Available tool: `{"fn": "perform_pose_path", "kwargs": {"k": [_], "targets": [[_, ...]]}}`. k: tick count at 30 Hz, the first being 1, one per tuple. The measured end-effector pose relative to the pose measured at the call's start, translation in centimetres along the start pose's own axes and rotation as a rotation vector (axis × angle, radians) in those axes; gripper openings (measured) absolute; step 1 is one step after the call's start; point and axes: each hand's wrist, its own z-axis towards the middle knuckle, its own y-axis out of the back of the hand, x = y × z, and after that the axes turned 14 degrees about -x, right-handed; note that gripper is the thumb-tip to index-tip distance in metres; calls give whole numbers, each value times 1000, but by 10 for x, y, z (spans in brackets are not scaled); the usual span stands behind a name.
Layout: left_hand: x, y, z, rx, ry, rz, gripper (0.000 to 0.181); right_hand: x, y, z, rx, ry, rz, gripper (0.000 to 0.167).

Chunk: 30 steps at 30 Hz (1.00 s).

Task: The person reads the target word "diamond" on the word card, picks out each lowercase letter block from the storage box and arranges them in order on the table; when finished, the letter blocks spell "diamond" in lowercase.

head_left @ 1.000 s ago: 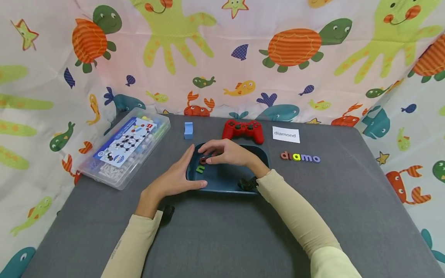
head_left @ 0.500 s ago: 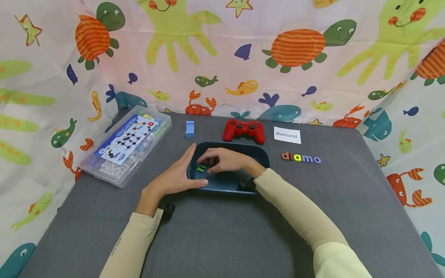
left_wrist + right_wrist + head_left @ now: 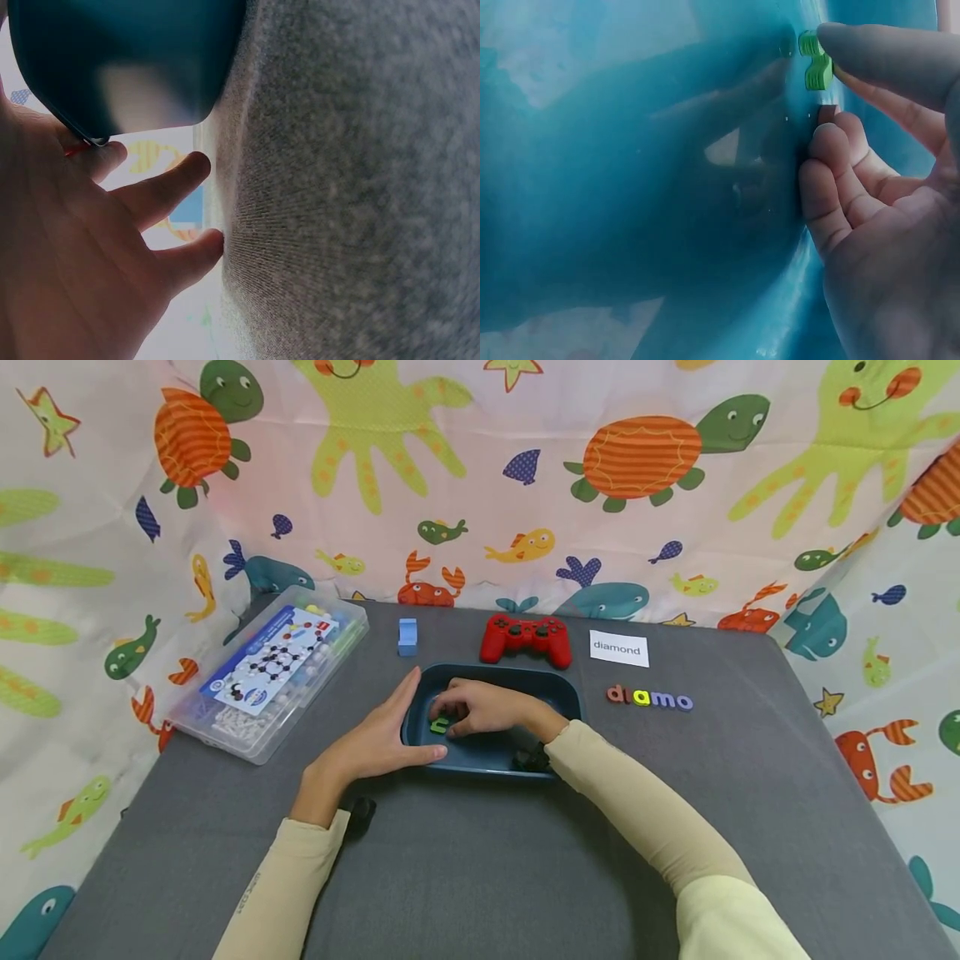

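Observation:
The dark blue tray (image 3: pixel 487 770) lies mid-table, and the left hand (image 3: pixel 377 739) spans its left end, thumb on the front rim. In the left wrist view that hand's (image 3: pixel 82 225) fingers extend beside the tray (image 3: pixel 127 60). Inside the tray, the right hand (image 3: pixel 491 706) pinches a green letter (image 3: pixel 439 725) between thumb and index finger. The right wrist view shows the green letter (image 3: pixel 817 67) at the thumb tip of the right hand (image 3: pixel 892 217), its other fingers curled. A reddish-brown piece (image 3: pixel 828 113) is partly hidden beside those fingers.
Letters "diamo" (image 3: pixel 649 698) lie right of the tray, below a "diamond" card (image 3: pixel 618 648). A red game controller (image 3: pixel 526 642) and blue block (image 3: pixel 407 637) are behind the tray. A clear plastic case (image 3: pixel 270 672) stands left. Patterned cloth (image 3: pixel 480 485) hangs behind.
The right hand's fingers have shifted slightly and come down to the green letter, which has moved a little right and tilted. The reddish-brown letter is now covered in the head view. The left hand stays put.

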Motion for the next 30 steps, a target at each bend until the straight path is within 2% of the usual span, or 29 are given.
{"fn": "perform_pose_path", "kwargs": {"k": [11,16,20,23,30], "targets": [[2,3,-2,1,16,-2,121,7,-3,4,-24,17,-79,25],[1,3,-1,-3,20,-2,121,0,-4,9,-68,6,-44,20],[1,2,0,0,16,9,121,-2,-3,9,-108,-41,0,19],[0,1,0,4,14,11,122,4,0,4,-122,-69,31,19],[0,1,0,-2,15,20,122,10,5,2,-132,-44,32,14]]}}
